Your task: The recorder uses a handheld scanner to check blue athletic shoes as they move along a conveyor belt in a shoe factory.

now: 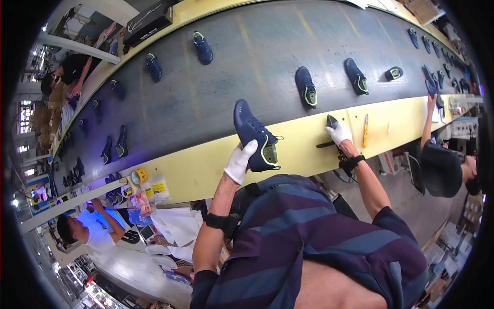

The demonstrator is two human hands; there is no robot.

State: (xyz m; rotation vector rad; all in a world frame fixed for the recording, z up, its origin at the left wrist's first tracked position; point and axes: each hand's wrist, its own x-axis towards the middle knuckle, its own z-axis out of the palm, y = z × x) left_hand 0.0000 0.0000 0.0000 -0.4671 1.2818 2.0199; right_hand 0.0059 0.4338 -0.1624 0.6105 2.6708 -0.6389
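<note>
A navy blue sneaker with pale lime edging rises from my left hand, which wears a white glove and grips it near the heel. The shoe's toe points away from me, over the edge of the dark conveyor belt. My right hand, also in a white glove, is closed on a small dark pointed object above the yellow ledge. Its exact kind does not show. Just beside that hand lies a short black strip.
Along the dark belt stand several navy sneakers, including one shoe and another. A yellow cutter lies on the yellow ledge, with a tape roll further left. Co-workers stand at both sides; one person's hand touches a shoe.
</note>
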